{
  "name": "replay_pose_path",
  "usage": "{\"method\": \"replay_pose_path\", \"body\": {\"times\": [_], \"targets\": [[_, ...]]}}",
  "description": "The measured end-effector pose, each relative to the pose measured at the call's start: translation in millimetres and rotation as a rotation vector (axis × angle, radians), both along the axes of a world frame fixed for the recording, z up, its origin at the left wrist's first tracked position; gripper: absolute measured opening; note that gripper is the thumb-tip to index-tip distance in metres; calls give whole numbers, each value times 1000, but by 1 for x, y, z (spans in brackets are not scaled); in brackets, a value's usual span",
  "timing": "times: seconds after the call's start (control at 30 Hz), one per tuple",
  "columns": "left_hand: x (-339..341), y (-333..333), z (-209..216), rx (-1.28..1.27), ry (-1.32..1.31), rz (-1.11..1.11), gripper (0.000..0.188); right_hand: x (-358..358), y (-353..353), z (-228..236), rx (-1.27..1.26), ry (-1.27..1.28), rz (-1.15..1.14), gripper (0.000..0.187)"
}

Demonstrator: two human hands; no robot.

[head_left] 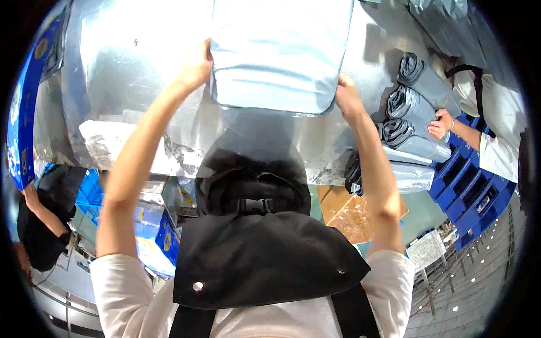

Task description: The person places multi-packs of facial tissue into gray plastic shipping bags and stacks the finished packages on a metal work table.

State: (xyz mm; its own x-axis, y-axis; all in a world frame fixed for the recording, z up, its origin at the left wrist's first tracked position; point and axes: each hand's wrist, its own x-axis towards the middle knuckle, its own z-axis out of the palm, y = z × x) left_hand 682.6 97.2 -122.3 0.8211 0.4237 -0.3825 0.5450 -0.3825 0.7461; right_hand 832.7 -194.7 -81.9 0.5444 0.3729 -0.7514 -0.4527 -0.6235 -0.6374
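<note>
Black fabric flap [265, 259] with metal snaps lies nearest the camera, across the wearer's chest. Beyond it, at the upper middle over the metal table [180, 129]: one pale, glossy package [276, 67], flat, round-cornered, its far end cut off by the frame. Left hand [197, 65] clamped on the package's left edge; right hand [347, 97] clamped on the right edge close to the near corner; the fingers underneath are mostly hidden. Whether the package touches the table cannot be told. Handling, judged from appearance: surface looks like smooth plastic film, so probably slippery; shallow creases across the near half suggest a soft skin, while the fairly straight outline suggests a moderately firm filling. Weight uncertain, likely light to moderate; breakage seems unlikely, though film could tear under a hard pinch. Best hold: both side edges, opposite each other, thumbs above and fingers spread beneath to limit sagging. To the right, rolled grey bags [414, 101] lie side by side, a co-worker's hand [440, 125] touching them.
</note>
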Motion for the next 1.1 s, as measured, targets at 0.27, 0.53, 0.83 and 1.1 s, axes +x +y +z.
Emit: {"method": "replay_pose_path", "body": {"times": [0.27, 0.53, 0.83, 1.1], "targets": [[26, -19, 20, -422, -230, 355, 58, 8, 22, -31, 262, -533, -368, 43], [34, -60, 171, -596, -283, 498, 38, 28, 4, 164, 696, -107, -53, 97], [186, -133, 294, -925, -732, 216, 36, 147, -111, 308, 787, -644, 20, 96], [410, -195, 392, -1002, -752, 5, 47, 360, -157, 365, 888, -607, -471, 37]]}}
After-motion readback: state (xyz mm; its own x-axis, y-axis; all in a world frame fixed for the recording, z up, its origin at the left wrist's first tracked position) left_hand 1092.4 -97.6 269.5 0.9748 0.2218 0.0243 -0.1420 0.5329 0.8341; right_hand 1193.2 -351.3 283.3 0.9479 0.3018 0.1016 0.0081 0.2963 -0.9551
